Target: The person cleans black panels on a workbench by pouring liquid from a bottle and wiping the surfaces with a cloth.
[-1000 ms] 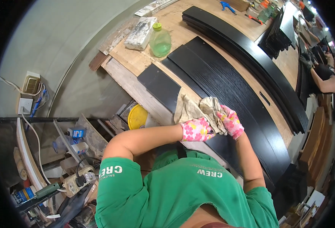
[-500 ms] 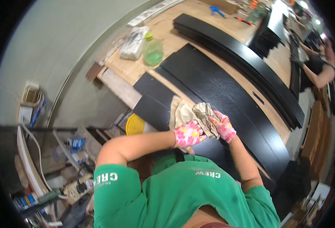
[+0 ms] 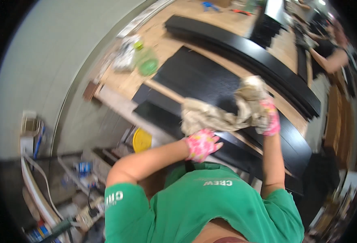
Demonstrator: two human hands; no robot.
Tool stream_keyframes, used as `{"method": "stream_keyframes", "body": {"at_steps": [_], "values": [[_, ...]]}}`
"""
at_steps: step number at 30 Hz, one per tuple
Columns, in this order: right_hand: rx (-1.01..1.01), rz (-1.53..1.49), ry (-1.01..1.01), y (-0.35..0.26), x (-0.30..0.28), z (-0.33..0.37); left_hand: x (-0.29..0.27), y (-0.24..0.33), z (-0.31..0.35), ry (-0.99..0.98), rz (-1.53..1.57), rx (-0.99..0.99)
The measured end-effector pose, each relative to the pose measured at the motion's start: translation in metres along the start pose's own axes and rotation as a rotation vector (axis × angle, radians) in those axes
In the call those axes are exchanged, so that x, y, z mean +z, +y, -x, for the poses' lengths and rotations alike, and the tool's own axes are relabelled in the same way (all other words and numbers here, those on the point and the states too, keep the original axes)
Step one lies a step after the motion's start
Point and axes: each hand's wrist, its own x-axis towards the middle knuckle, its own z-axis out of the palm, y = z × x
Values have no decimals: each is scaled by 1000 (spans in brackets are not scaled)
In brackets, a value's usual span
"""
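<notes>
My right hand (image 3: 270,117), in a pink floral glove, is closed on a bunched beige cloth (image 3: 249,101) above the black boards. The cloth trails leftward, its loose end lying beside my left hand (image 3: 204,145). That hand wears a matching glove and rests with fingers apart at the nearest black board (image 3: 162,117), by the bench edge. Beyond it lies a wide black board (image 3: 198,73) with a faint sheen. Part of this board is hidden under the cloth.
A stack of black boards (image 3: 243,50) lies farther back. At the far left stand a green bottle (image 3: 147,62) and a whitish block (image 3: 124,56). A yellow round lid (image 3: 142,139) is below the bench edge. Another person (image 3: 328,60) works at the far right.
My right hand has moved right and away from me, drawing the cloth out with it. My left hand stays near its place, its fingers now spread. The near board appears shifted or tilted.
</notes>
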Motion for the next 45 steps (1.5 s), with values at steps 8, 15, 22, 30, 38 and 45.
{"method": "stream_keyframes", "body": {"at_steps": [8,15,22,30,38,45], "values": [[-310,811,-120,-64,88,-57,-10,0,-21,341,0,-304],[-294,875,-821,14,171,-48,29,-7,-38,682,254,-80],[-298,863,-920,26,159,-66,55,-16,-60,671,465,8],[-421,784,-930,57,263,-165,31,-23,-53,574,501,-107],[-306,786,-1019,30,137,-55,80,-1,-62,883,588,-66],[-390,678,-961,76,273,-165,78,1,-87,1121,830,16]]}}
